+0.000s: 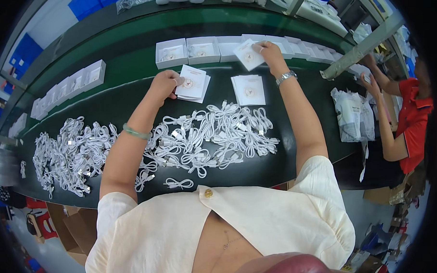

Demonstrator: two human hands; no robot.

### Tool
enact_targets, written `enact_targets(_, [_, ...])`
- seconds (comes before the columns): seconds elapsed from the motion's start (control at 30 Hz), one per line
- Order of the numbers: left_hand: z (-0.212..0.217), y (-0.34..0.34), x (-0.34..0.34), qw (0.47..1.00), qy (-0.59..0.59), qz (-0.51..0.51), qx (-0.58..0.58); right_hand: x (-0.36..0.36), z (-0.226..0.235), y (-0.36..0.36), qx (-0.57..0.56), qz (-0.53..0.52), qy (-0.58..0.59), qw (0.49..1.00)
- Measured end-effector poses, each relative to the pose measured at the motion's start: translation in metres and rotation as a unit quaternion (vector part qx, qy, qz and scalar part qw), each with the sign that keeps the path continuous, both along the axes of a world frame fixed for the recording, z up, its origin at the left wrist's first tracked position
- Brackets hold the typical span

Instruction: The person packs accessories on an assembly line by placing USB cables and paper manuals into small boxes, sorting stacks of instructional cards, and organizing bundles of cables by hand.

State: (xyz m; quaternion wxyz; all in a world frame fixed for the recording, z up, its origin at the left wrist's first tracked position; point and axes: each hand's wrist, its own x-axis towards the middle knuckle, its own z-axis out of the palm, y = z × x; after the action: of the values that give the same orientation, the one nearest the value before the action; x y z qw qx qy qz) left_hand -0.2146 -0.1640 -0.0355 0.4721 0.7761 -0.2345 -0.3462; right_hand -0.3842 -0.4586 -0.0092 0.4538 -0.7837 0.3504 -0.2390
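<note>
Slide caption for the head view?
Left hand holding a leaflet stack, right hand pinching a leaflet, beyond bundled white USB cables.

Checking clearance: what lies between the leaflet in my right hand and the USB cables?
The head view shows a white leaflet stack, lying on the dark tabletop.

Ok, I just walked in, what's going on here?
The left hand grips a small stack of white leaflets, and the right hand holds at least one more by a row of open white boxes. A second stack lies further right, with bundled white cables nearer the person. A co-worker in red is at the right.
</note>
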Motion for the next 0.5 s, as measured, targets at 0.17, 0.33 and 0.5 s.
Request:
enact_targets(0.17, [0.019,-0.016,-0.016,0.999,0.039,0.004,-0.033,0.047,-0.024,-0.029,0.011,-0.006,-0.057,0.998])
enact_targets(0.33, [0.014,-0.029,-0.012,0.982,0.121,0.022,-0.143,0.054,-0.012,0.024,-0.210,0.049,0.061,0.975])
enact_targets(0.5, [0.024,-0.064,-0.030,0.978,0.117,0.030,-0.173,0.031,0.004,0.054,-0.137,0.119,0.025,0.983])
